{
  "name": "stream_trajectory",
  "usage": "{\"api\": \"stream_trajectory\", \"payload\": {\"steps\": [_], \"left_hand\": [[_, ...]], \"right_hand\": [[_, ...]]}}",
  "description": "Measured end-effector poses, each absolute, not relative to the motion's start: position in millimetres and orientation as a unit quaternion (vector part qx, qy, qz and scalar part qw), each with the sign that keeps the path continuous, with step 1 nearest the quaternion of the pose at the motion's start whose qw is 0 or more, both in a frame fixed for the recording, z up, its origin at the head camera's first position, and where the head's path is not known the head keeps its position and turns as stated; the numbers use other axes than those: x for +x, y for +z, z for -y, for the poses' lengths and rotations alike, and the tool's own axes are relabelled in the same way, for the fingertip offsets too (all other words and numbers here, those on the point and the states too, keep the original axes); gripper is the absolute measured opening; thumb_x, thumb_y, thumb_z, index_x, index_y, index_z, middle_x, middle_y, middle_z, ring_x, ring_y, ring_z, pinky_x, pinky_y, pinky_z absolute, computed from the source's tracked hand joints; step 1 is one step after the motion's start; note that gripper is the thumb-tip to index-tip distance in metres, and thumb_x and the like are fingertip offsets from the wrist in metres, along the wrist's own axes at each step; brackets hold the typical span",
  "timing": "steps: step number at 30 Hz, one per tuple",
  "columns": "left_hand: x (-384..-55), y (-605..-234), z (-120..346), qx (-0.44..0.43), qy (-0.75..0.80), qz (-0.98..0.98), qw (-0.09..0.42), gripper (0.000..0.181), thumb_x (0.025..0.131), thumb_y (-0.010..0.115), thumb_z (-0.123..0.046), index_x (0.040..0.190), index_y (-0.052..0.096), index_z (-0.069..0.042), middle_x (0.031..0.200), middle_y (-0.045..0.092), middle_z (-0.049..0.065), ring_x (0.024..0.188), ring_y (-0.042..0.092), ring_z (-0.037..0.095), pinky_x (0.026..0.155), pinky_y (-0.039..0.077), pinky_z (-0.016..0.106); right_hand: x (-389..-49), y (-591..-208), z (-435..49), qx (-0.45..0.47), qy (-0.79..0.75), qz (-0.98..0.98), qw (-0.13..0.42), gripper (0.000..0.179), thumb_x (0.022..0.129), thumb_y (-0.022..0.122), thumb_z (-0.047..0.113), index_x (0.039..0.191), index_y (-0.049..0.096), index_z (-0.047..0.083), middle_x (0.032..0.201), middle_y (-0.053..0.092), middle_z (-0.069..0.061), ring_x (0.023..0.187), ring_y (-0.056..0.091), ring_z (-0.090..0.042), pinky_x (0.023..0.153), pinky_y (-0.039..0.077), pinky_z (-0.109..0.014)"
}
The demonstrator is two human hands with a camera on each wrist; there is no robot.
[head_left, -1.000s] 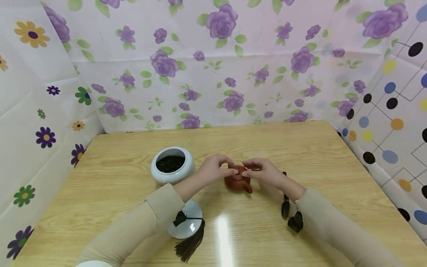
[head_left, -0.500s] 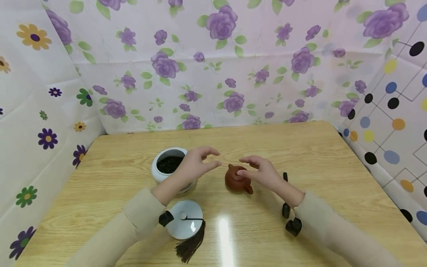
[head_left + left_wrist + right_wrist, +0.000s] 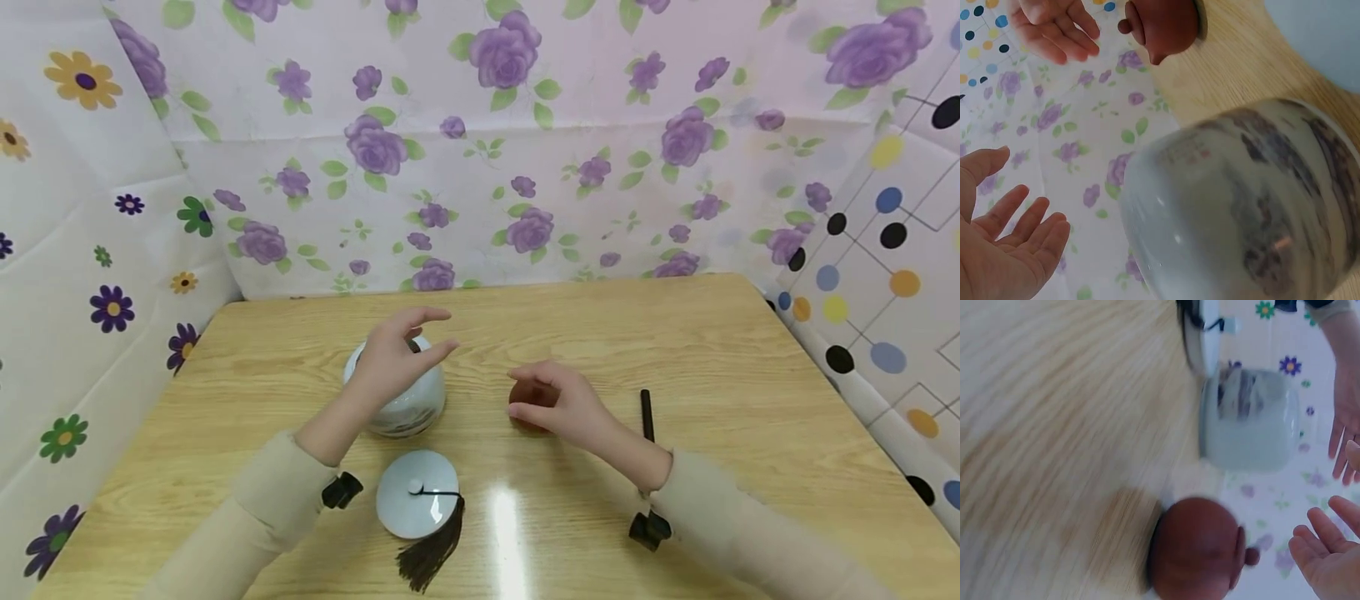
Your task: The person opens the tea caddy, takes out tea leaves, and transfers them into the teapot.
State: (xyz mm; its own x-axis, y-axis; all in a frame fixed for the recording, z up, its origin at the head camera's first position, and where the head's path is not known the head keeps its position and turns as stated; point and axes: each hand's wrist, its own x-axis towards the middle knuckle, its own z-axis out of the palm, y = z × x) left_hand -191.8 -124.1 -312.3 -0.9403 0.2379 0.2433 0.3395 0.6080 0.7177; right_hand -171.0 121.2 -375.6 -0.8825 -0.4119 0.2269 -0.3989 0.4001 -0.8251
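Note:
My left hand hovers over the white porcelain jar, fingers loosely spread and holding nothing. In the left wrist view that hand stays apart from the jar, which has a painted landscape on its side. The small reddish-brown teapot stands on the table with its knobbed lid on. Above it is my right hand, thumb and fingers apart; in the head view it hides most of the pot. The right wrist view shows a gap between these fingers and the lid knob.
A pale round lid with a dark tassel lies in front of the jar. To the right of the teapot is a thin black stick-like tool, partly hidden by my right forearm. Patterned cloth stands behind the wooden table.
My left hand has left the teapot and moved left over the jar. My right hand has come off the teapot's lid and shifted slightly left, above the pot.

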Motion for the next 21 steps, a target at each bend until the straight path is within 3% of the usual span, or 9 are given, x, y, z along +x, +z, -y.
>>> {"api": "stream_trajectory", "payload": {"steps": [4,9,11,16,21], "left_hand": [[-192.4,-313.8,134.9,-0.168,-0.405,0.895,0.088,0.042,0.087,0.070,-0.020,0.125,0.060,-0.005,0.131,0.058,0.014,0.123,0.051,0.033,0.103,0.043,0.048],[-193.4,-321.8,149.2,-0.163,-0.413,0.891,0.098,0.042,0.087,0.070,-0.018,0.126,0.059,-0.004,0.130,0.057,0.015,0.124,0.050,0.032,0.106,0.041,0.048],[-193.2,-326.3,155.9,-0.155,-0.417,0.890,0.102,0.042,0.087,0.070,-0.017,0.125,0.059,-0.004,0.130,0.057,0.015,0.124,0.050,0.032,0.106,0.041,0.048],[-191.9,-338.9,170.1,-0.136,-0.424,0.890,0.100,0.047,0.087,0.070,-0.021,0.129,0.056,-0.005,0.133,0.053,0.015,0.128,0.045,0.032,0.107,0.037,0.051],[-188.5,-347.9,180.2,-0.119,-0.423,0.893,0.097,0.053,0.087,0.070,-0.026,0.133,0.052,-0.005,0.137,0.049,0.016,0.132,0.039,0.035,0.108,0.032,0.055]], "right_hand": [[-162.6,-370.1,-109.4,-0.268,-0.484,-0.833,-0.001,0.042,0.081,0.076,0.016,0.119,0.065,0.004,0.117,0.064,-0.012,0.106,0.059,-0.029,0.090,0.049,-0.051],[-157.7,-368.6,-94.3,-0.291,-0.472,-0.832,-0.009,0.045,0.078,0.079,0.017,0.119,0.065,0.005,0.114,0.066,-0.009,0.087,0.059,-0.018,0.085,0.052,-0.038],[-156.6,-368.6,-87.1,-0.296,-0.471,-0.831,-0.002,0.045,0.078,0.079,0.019,0.119,0.065,0.005,0.117,0.066,-0.008,0.092,0.060,-0.018,0.089,0.051,-0.035],[-151.3,-367.8,-72.2,-0.300,-0.479,-0.823,0.050,0.045,0.081,0.076,0.022,0.122,0.063,0.007,0.123,0.063,-0.007,0.117,0.056,-0.025,0.099,0.047,-0.042],[-148.4,-373.6,-63.0,-0.308,-0.485,-0.816,0.066,0.043,0.081,0.076,0.022,0.119,0.065,0.006,0.120,0.065,-0.007,0.117,0.057,-0.025,0.100,0.047,-0.041]]}}
